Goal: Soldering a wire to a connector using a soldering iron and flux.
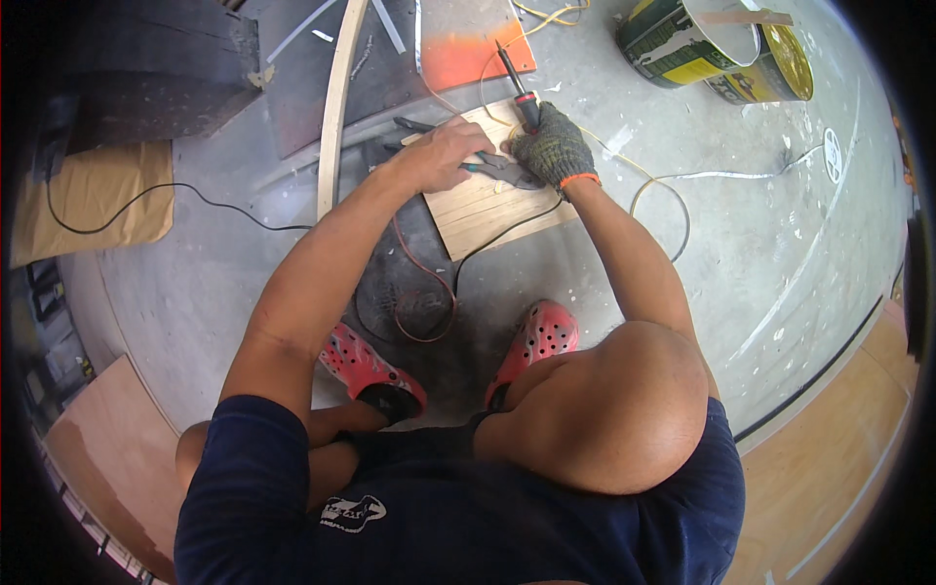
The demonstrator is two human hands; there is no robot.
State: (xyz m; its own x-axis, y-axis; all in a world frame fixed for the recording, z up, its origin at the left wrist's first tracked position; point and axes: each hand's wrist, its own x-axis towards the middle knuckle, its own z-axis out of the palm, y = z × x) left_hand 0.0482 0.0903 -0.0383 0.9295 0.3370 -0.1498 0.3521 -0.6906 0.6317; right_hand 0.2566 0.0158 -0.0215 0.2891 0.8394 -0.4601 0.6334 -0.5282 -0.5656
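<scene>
My left hand (453, 154), bare, is closed at the teal-edged handles of a pair of pliers (512, 174); their grey head points right, and part of the grip is hidden. My right hand (554, 148) wears a dark knitted glove with an orange cuff. It grips a soldering iron (527, 107) by its black and red handle, the metal tip pointing up and away. Both hands are over a pale wooden board (468, 219) on the floor. Thin yellow wire (495, 115) runs by the iron. Another dark tool (414, 125) shows just left of my left hand.
Two paint buckets (673, 49) stand at far right, a flat stick (746, 18) across them. A curved wooden strip (336, 117) crosses left of the board. Cables (424, 273) loop between my red clogs (541, 336) and over the floor. Orange-and-grey sheet (478, 49) lies beyond; brown paper (107, 200) lies left.
</scene>
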